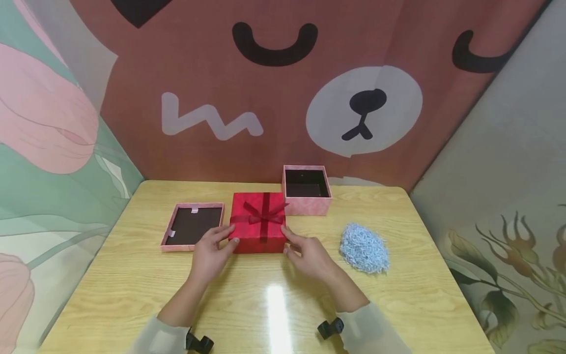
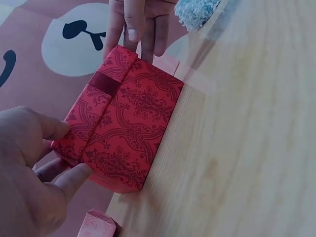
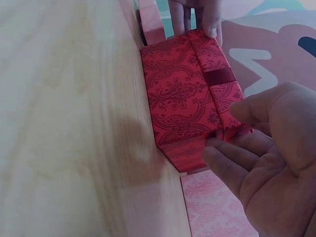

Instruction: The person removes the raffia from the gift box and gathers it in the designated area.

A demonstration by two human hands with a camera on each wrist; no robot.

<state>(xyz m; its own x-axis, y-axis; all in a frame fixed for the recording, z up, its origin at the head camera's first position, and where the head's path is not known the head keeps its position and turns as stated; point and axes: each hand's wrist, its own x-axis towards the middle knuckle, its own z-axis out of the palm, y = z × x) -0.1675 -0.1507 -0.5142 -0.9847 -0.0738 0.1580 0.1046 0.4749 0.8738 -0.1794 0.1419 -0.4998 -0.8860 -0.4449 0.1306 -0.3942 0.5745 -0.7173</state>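
A red patterned gift box [image 1: 247, 236] with its lid on sits in the middle of the table, a dark red ribbon bow [image 1: 264, 217] on top. My left hand [image 1: 210, 253] holds its left end, fingers and thumb at the lid's corner. At the opposite end, my right hand [image 1: 311, 255] grips the lid's edge near the front corner. In the right wrist view, the right hand [image 3: 276, 158] has its thumb and fingers spread about that corner. The left wrist view shows the box's front face [image 2: 133, 118] and a seam under the lid.
Behind the red box to the right stands an open pink box [image 1: 307, 206] with a dark inside. A pink lid [image 1: 194, 228] lies upturned at the left. Blue shredded filler [image 1: 364, 248] is heaped on the wooden table [image 1: 234, 300] at right. Printed cloth walls enclose the table.
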